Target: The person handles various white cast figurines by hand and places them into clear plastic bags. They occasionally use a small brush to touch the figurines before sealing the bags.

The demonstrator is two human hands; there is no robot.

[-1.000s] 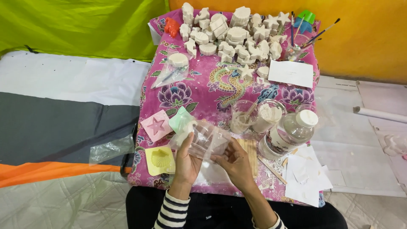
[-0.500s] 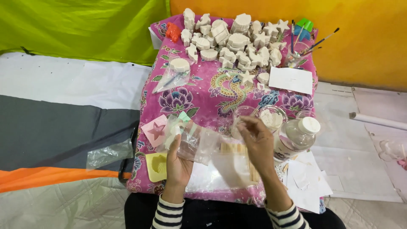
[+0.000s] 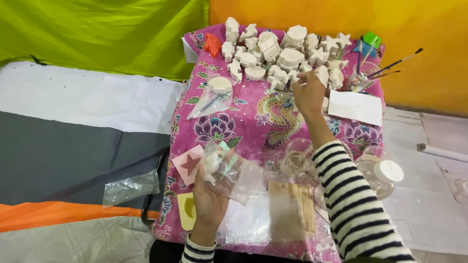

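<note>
My left hand [image 3: 210, 195] holds a clear plastic bag [image 3: 233, 171] with a small white figure inside, low over the near edge of the pink flowered cloth [image 3: 253, 114]. My right hand [image 3: 308, 91] reaches to the far side and pinches a white plaster figure [image 3: 321, 74] at the edge of the pile of white plaster figures [image 3: 278, 51]. Its striped sleeve [image 3: 351, 199] crosses the glass jars.
A pink star mould [image 3: 189, 163] and a yellow mould [image 3: 187, 209] lie by my left hand. Wooden sticks [image 3: 292, 204], clear jars [image 3: 297, 158], a white-lidded jar [image 3: 387, 173], white paper [image 3: 355, 107], paintbrushes [image 3: 390, 65], a bagged plaster disc [image 3: 217, 92] and an orange figure [image 3: 212, 45] are there too.
My right hand left the bag and stretched forward to the plaster pile, closing on a figure. My left hand keeps the bag, shifted slightly lower and nearer.
</note>
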